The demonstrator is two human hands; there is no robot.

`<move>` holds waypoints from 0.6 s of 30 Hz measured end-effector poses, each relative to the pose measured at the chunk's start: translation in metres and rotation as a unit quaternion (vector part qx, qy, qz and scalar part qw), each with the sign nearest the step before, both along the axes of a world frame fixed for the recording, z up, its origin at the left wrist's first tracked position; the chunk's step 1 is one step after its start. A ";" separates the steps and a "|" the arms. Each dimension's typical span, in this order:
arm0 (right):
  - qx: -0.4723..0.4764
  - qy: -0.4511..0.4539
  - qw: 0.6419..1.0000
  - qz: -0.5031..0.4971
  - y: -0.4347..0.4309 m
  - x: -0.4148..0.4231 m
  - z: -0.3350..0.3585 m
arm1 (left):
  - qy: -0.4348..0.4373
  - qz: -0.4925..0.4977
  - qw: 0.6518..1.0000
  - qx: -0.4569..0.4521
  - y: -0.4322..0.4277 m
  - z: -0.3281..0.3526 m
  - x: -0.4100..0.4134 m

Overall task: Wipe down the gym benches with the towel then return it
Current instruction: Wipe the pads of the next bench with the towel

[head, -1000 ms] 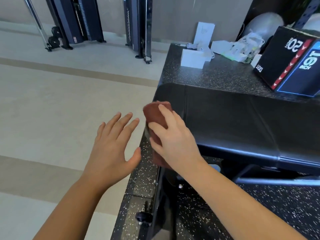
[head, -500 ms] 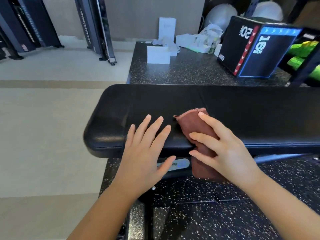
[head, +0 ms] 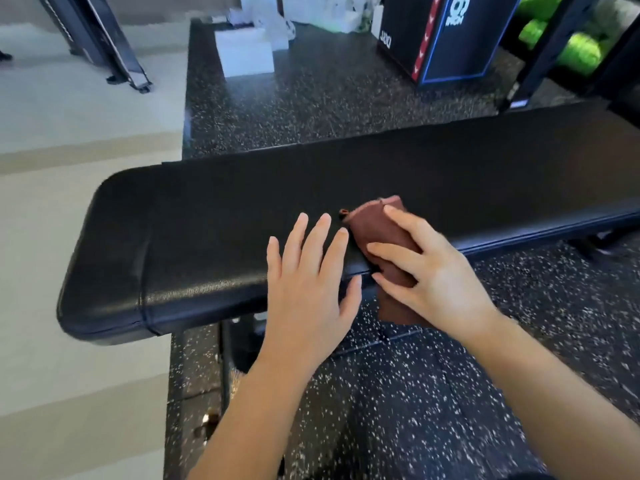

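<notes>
1. Presses the folded towel (head: 375,225) flat onto the top of the bench (head: 207,237) with the right hand (head: 429,275). Lets the cloth's lower part hang over the bench's near edge, likely to wipe top and edge in one pass.
2. Keeps the right fingers (head: 398,252) straight and spread across the cloth, not curled round it. Reads as a pressing hold, suited to spreading load while sliding.
3. Places the left hand (head: 308,285) palm down at the bench's near edge, just beside the towel, with fingers straight, slightly apart and holding nothing. Probably steadies the body or the pad. Cannot confirm actual contact with the pad.
4. Leaves the long stretch toward the bench's rounded end bare of cloth. Reads as an early stage of wiping, with the towel's return not yet due.
5. Shows, beyond the bench's far side, a white box (head: 244,51) and a black jump box (head: 446,32), both well apart from the bench and no obstacle to a sweep along it.
</notes>
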State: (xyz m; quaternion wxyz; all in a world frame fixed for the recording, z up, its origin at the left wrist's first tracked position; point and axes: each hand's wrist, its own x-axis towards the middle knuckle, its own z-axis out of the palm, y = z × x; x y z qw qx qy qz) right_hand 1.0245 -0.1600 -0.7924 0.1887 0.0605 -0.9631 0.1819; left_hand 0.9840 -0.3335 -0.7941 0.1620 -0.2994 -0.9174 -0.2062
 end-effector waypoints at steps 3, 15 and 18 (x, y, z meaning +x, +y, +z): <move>-0.070 -0.081 0.994 -0.009 -0.001 0.006 0.031 | -0.053 0.008 0.998 -0.017 0.014 0.035 0.011; -0.143 -0.174 0.963 -0.147 0.049 0.093 0.233 | -0.142 -0.016 0.989 -0.048 0.071 0.238 0.082; -0.150 -0.165 0.961 -0.161 0.059 0.111 0.300 | -0.141 -0.034 0.988 -0.061 0.081 0.304 0.097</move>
